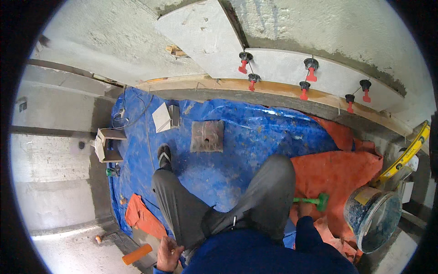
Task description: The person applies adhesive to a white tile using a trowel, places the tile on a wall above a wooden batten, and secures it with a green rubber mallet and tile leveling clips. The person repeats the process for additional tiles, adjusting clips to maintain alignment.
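At the lower left, beside my left thigh, my left hand [168, 255] has its fingers curled together. A small pale spot shows at the fingertips, too small to name. My right hand [305, 210] is down beside my right leg, partly hidden by it. It is closed around the handle of a green mallet [322, 202], whose head points right over an orange sheet [337, 176]. Ahead, grey tiles [278, 64] are set on the wall, with black and red tile-levelling knobs [311, 68] fixed along their joints.
A blue tarp [205, 178] covers the floor. On it lie a dirty square cushion [206, 136] and tile pieces [162, 118]. A dirty bucket [372, 219] stands at right near a yellow spirit level [406, 155]. An orange pipe [137, 254] lies at lower left.
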`<state>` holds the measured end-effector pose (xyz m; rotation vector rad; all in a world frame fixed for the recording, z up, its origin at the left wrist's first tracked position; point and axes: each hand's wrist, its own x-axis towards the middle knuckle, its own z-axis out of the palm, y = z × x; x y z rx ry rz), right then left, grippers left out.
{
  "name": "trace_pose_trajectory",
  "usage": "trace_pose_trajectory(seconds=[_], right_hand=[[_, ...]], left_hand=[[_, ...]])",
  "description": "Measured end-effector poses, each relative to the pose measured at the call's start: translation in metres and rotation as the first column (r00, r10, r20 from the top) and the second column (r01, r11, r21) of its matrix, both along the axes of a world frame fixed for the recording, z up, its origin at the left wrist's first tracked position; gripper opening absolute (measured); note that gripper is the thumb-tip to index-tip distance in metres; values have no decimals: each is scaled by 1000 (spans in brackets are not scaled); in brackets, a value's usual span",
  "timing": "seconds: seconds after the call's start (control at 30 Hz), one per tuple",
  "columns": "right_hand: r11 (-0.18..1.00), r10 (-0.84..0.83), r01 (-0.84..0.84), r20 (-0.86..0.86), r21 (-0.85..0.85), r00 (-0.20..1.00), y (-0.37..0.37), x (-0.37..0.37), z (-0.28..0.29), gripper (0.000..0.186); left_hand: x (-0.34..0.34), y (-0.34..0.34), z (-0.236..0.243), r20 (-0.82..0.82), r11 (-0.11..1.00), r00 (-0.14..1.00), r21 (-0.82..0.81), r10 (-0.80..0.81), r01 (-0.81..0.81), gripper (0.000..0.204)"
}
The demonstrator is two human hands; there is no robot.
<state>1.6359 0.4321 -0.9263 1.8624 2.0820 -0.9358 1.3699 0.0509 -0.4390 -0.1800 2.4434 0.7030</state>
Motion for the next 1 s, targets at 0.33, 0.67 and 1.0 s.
trace_pose_trajectory(seconds=[0.33,0.67,1.0], right_hand=[[920,-208,264,-210,289,955,5,-55,83,19],[521,-735,748,-661,-412,147,-11,13,119,14],[608,-613,672,-289,422,735,-202,-93,443,36]], left_hand=[[-159,125,-76,-58,667,819,548,-571,505,39],[-124,178,-215,-196,-227,-115,800,-974,555,46],[-145,118,-186,-498,-550,-236,781,-834,296,49]])
